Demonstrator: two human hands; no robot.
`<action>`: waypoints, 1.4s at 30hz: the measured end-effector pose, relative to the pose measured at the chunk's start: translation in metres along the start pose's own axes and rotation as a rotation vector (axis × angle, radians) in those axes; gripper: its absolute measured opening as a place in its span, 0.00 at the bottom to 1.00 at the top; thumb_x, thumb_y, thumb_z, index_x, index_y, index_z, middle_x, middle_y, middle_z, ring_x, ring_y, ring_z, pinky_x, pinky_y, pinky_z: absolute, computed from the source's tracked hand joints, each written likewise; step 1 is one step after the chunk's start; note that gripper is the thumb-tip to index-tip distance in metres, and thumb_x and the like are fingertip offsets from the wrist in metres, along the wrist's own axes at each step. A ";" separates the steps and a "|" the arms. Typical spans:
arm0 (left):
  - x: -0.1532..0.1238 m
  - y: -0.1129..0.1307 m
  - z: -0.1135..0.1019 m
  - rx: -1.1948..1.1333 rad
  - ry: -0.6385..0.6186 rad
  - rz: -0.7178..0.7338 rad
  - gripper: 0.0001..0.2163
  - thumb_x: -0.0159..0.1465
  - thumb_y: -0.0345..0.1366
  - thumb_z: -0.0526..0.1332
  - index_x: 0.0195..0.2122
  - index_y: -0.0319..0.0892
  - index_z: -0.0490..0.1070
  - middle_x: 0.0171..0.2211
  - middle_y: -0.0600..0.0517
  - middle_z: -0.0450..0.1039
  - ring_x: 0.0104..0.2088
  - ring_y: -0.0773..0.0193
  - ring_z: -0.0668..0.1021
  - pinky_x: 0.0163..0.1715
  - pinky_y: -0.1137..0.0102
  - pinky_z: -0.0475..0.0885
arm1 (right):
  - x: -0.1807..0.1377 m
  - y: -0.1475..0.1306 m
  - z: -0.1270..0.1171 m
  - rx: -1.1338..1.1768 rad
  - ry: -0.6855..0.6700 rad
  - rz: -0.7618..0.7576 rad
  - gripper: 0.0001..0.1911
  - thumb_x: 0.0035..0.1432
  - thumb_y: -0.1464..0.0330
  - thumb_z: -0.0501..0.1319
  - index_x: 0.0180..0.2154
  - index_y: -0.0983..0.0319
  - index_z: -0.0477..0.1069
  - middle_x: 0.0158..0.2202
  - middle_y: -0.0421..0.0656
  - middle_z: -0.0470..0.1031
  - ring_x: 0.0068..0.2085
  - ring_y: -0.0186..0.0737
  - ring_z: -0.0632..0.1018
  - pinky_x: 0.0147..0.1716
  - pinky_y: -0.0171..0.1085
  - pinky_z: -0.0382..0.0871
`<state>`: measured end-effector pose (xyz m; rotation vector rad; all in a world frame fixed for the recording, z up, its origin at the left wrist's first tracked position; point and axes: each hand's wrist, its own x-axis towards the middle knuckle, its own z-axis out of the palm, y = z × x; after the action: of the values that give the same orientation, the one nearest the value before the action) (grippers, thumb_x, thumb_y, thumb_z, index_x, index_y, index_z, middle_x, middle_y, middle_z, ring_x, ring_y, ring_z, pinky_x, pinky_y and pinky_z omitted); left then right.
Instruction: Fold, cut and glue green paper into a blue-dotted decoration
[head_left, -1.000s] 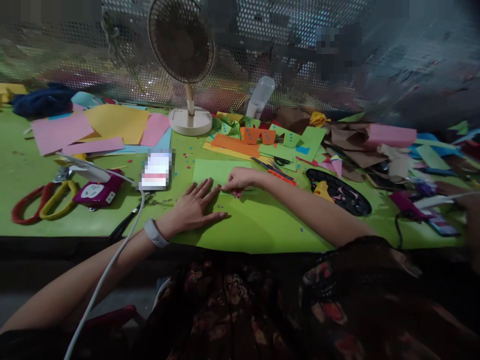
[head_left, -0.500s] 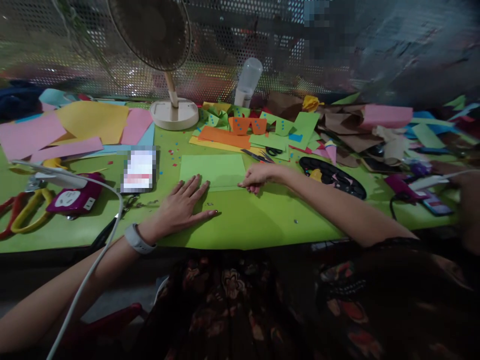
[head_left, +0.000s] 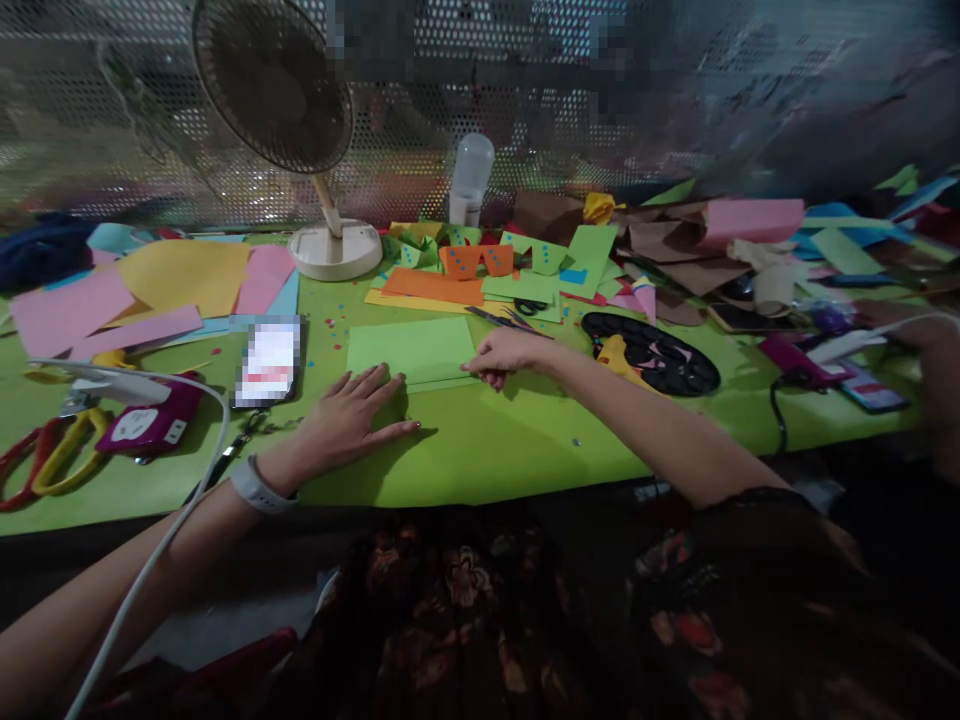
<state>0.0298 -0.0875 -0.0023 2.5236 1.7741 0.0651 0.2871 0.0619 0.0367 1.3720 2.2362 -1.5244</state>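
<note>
A folded sheet of light green paper lies flat on the green-covered table in front of me, with its near edge doubled. My left hand is spread open, palm down, its fingertips on the near left corner of the paper. At the opposite side, my right hand is closed, thumb and finger pinched at the near right corner. The other fingers are curled under. A pair of scissors lies just behind the paper. To the right of my right hand sits a black palette-like tray with a yellow piece at it.
A white fan stands behind, near orange paper glasses. Coloured sheets and a phone lie left, beside a purple power adapter and red-and-yellow-handled scissors. Another person's arm reaches in at right.
The camera view has shifted, so most things appear slightly further left and lower. Both hands keep about the same places on the green paper.
</note>
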 end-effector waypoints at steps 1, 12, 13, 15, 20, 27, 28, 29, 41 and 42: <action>0.003 -0.001 -0.004 0.010 -0.001 0.006 0.38 0.65 0.65 0.45 0.66 0.41 0.60 0.67 0.38 0.58 0.66 0.44 0.62 0.64 0.49 0.55 | 0.004 -0.001 0.004 0.009 -0.018 0.004 0.18 0.57 0.59 0.68 0.22 0.63 0.71 0.25 0.46 0.78 0.28 0.37 0.80 0.34 0.37 0.80; 0.079 0.011 -0.043 -0.511 -0.240 -0.305 0.21 0.60 0.55 0.59 0.23 0.42 0.72 0.20 0.49 0.75 0.21 0.61 0.77 0.26 0.67 0.70 | 0.023 0.003 0.012 -0.032 -0.052 0.060 0.20 0.52 0.56 0.71 0.23 0.64 0.70 0.19 0.42 0.75 0.24 0.36 0.79 0.28 0.36 0.80; 0.084 0.012 -0.041 -0.590 -0.321 -0.304 0.20 0.59 0.54 0.61 0.21 0.42 0.70 0.18 0.50 0.75 0.20 0.62 0.76 0.25 0.68 0.69 | 0.025 0.004 0.012 -0.031 -0.058 0.062 0.21 0.52 0.55 0.71 0.23 0.64 0.70 0.19 0.42 0.75 0.24 0.36 0.79 0.29 0.36 0.80; 0.092 0.014 -0.034 -0.680 -0.417 -0.328 0.22 0.57 0.54 0.63 0.16 0.42 0.68 0.16 0.50 0.73 0.18 0.64 0.74 0.22 0.69 0.67 | 0.027 0.006 0.011 -0.029 -0.079 0.059 0.21 0.51 0.54 0.71 0.24 0.65 0.71 0.20 0.42 0.75 0.24 0.36 0.79 0.29 0.36 0.80; 0.099 0.011 -0.024 -0.734 -0.438 -0.428 0.24 0.49 0.55 0.70 0.11 0.41 0.68 0.11 0.49 0.68 0.14 0.66 0.69 0.18 0.70 0.60 | 0.029 0.007 0.011 -0.010 -0.086 0.059 0.23 0.48 0.53 0.72 0.23 0.65 0.69 0.17 0.40 0.73 0.20 0.33 0.76 0.25 0.34 0.77; 0.087 -0.011 -0.023 -0.763 -0.473 -0.483 0.22 0.49 0.53 0.71 0.11 0.41 0.72 0.10 0.49 0.67 0.13 0.67 0.67 0.18 0.71 0.58 | 0.026 0.008 0.013 -0.007 -0.057 0.043 0.23 0.49 0.54 0.72 0.22 0.64 0.69 0.18 0.41 0.73 0.20 0.33 0.75 0.23 0.35 0.76; 0.083 -0.016 -0.024 -0.763 -0.475 -0.506 0.22 0.49 0.52 0.72 0.11 0.41 0.72 0.11 0.49 0.67 0.13 0.67 0.67 0.18 0.71 0.58 | 0.027 0.009 0.013 -0.014 -0.053 0.039 0.22 0.49 0.54 0.72 0.22 0.64 0.69 0.18 0.41 0.74 0.20 0.33 0.75 0.23 0.35 0.76; 0.078 -0.021 -0.025 -0.774 -0.475 -0.525 0.21 0.48 0.50 0.73 0.10 0.41 0.71 0.10 0.48 0.68 0.12 0.67 0.67 0.18 0.71 0.58 | 0.028 0.010 0.013 -0.022 -0.048 0.036 0.22 0.49 0.54 0.72 0.22 0.64 0.69 0.18 0.41 0.74 0.20 0.33 0.75 0.23 0.35 0.76; 0.022 -0.061 -0.041 -0.786 -0.368 -0.689 0.21 0.46 0.47 0.75 0.09 0.42 0.68 0.10 0.49 0.67 0.10 0.67 0.66 0.13 0.73 0.56 | 0.017 0.007 0.016 -0.129 0.023 -0.018 0.18 0.56 0.59 0.68 0.22 0.63 0.71 0.21 0.46 0.75 0.21 0.35 0.74 0.24 0.38 0.73; 0.017 -0.059 -0.042 -0.808 -0.319 -0.679 0.21 0.46 0.48 0.74 0.09 0.42 0.68 0.10 0.49 0.67 0.11 0.67 0.67 0.14 0.74 0.57 | 0.014 0.005 0.016 -0.167 0.059 -0.043 0.18 0.57 0.59 0.67 0.22 0.63 0.71 0.21 0.45 0.75 0.21 0.35 0.74 0.24 0.37 0.71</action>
<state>-0.0226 -0.0504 0.0358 1.2560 1.8474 0.2629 0.2762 0.0583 0.0179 1.3463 2.3807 -1.2909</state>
